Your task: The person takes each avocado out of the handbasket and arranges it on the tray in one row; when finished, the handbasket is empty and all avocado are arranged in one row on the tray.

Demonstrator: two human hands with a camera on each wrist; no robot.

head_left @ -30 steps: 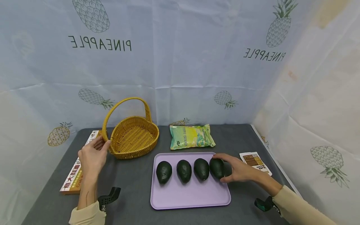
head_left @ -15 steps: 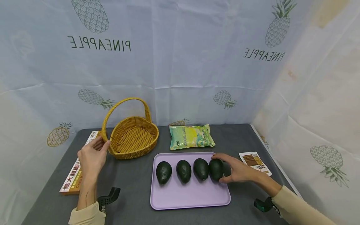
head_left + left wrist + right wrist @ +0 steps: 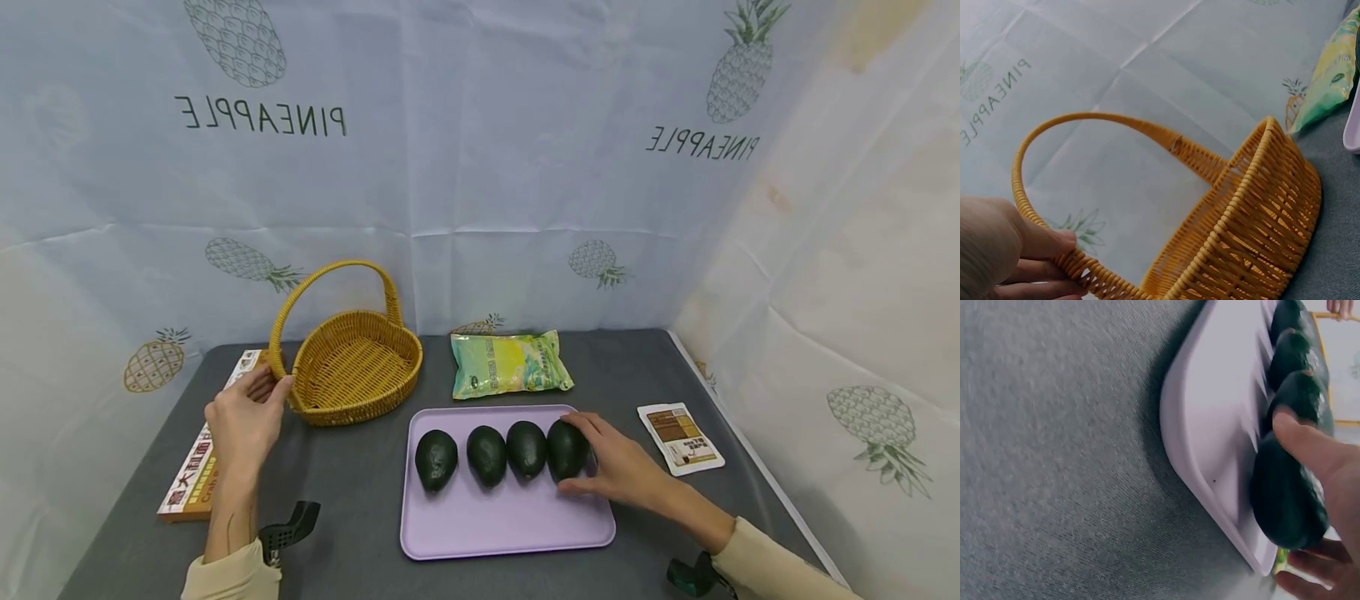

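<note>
Four dark green avocados lie in a row on a lilac tray [image 3: 510, 521]. My right hand [image 3: 596, 462] grips the rightmost avocado [image 3: 564, 448], thumb at its near end and fingers over its far end; it touches the third avocado [image 3: 527, 448]. In the right wrist view the thumb [image 3: 1307, 440] lies on this avocado [image 3: 1285, 506] above the tray's rim [image 3: 1210, 444]. My left hand [image 3: 247, 417] pinches the wicker basket [image 3: 356, 367] where the handle meets the rim. The left wrist view shows thumb and fingers [image 3: 1047, 240] round that spot, and the basket [image 3: 1254, 225] holds nothing.
A green-yellow packet [image 3: 510, 364] lies behind the tray. A flat printed box [image 3: 191, 475] lies under my left forearm at the table's left edge. A small brown-and-white sachet [image 3: 680, 437] lies right of the tray. Pineapple-print cloth walls the back and right.
My right hand has pushed the rightmost avocado leftward, closing the row up; the right arm swung inward over the tray. The left hand and basket have stayed put.
</note>
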